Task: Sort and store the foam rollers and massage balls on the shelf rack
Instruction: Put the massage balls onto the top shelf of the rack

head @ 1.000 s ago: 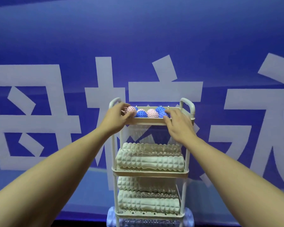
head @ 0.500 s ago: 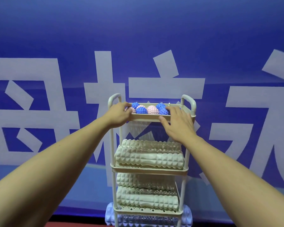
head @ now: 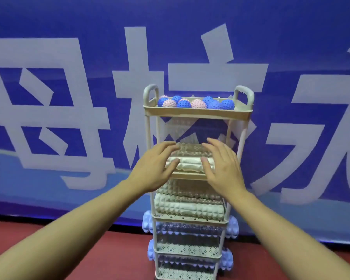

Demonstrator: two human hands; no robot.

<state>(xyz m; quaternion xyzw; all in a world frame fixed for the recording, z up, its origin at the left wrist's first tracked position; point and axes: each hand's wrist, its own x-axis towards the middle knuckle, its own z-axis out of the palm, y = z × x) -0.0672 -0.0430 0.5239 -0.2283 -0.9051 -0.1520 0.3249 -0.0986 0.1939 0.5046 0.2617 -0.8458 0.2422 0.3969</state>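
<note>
A cream shelf rack (head: 198,113) stands before me. Its top tray holds several spiky blue and pink massage balls (head: 196,102). The second tier carries cream foam rollers (head: 188,163). My left hand (head: 156,168) and my right hand (head: 223,167) are at that tier, fingers straight, on either end of the front roller; contact is blurred. More cream rollers (head: 190,206) lie on the third tier. Light blue rollers (head: 231,229) fill the two lowest tiers, their ends sticking out at the sides.
A blue banner (head: 69,98) with large white characters hangs right behind the rack. The floor (head: 109,257) is red. The rack has a loop handle (head: 150,93) at each top corner.
Both hands left the top tray and dropped to the second tier's rollers. The view tilted down, so the lower tiers and red floor now show.
</note>
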